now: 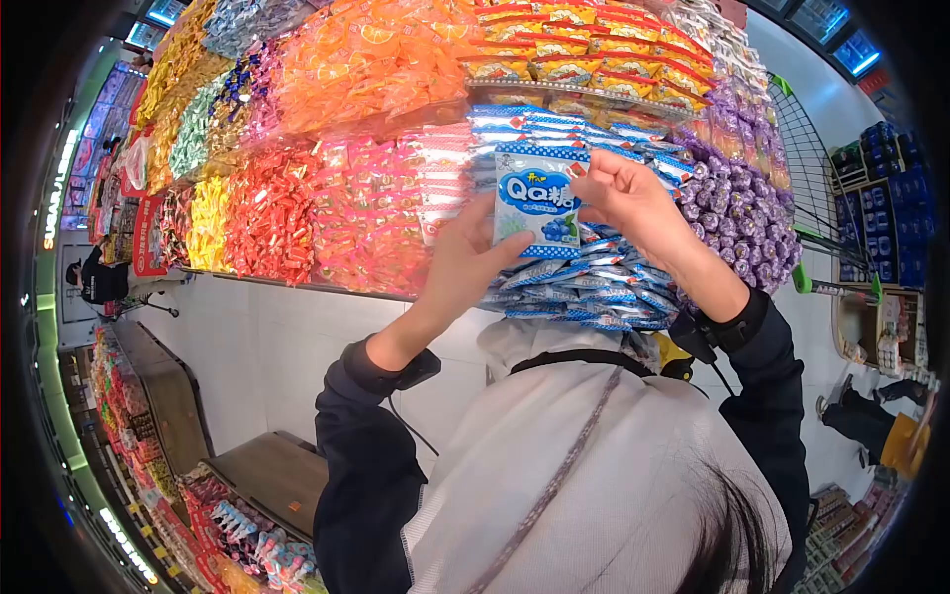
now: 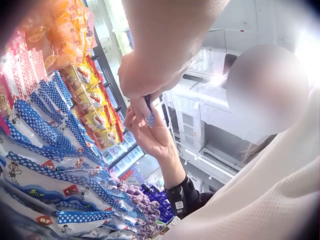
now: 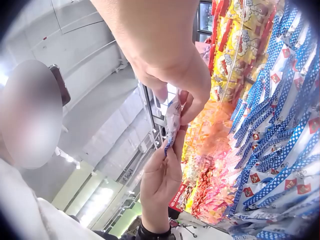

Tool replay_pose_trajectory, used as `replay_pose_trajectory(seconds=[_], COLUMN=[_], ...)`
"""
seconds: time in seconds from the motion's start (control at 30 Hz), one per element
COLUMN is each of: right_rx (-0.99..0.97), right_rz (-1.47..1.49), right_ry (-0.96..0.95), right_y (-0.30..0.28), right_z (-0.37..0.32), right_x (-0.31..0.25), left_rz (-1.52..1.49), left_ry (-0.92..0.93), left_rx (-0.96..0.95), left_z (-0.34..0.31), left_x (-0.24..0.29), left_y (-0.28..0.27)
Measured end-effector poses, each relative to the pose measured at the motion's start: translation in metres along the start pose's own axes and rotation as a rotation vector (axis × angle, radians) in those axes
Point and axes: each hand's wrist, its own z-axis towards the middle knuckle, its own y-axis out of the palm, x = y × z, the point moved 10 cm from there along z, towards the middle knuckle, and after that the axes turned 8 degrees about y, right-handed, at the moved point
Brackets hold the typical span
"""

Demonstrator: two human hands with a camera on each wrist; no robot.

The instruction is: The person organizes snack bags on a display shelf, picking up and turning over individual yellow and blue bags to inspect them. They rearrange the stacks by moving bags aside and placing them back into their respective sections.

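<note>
A blue-and-white packet of QQ gummy candy (image 1: 536, 210), with polka-dot bands and a blueberry picture, is held up face-on over the display. My left hand (image 1: 463, 259) grips its lower left corner, thumb across the front and fingers behind. At the upper right edge, my right hand (image 1: 635, 210) pinches the packet between thumb and curled fingers. From the right wrist the packet (image 3: 172, 120) shows edge-on between both hands. Right below it lies a heap of similar blue-and-white packets (image 1: 584, 287).
Purple-wrapped candies (image 1: 742, 213) lie right of the heap, pink-wrapped ones (image 1: 366, 198) left. Yellow-and-red packets (image 1: 594, 59) and orange-wrapped candies (image 1: 371, 69) fill the upper tier. A wire cart (image 1: 804, 148) stands at the right. Another person (image 1: 861, 421) is partly visible at far right.
</note>
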Motion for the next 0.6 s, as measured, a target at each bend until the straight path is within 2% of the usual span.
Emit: replay_pose_trajectory(seconds=[0.13,0.37,0.53,0.6], right_rx=[0.027,0.050,0.060,0.069], right_rz=[-0.208,-0.123,-0.029,-0.113], right_ry=[-0.036,-0.046,-0.025,-0.021], right_y=[0.0052,-0.0008,0.0012,-0.0037], right_z=[-0.0036,0.0001,-0.0034,-0.0027], right_x=[-0.0016,0.0062,0.0027,0.0062], left_rz=[0.012,-0.008,0.025,0.001], left_ry=[-0.004,0.034,-0.004,-0.014], left_rx=[0.021,-0.013,-0.052,-0.052], left_z=[0.0005,0.0000,-0.0009,-0.0006], left_x=[-0.0030,-0.0004,0.0011,-0.0009], left_y=[-0.0024,0.0018,0.0050,0.0052])
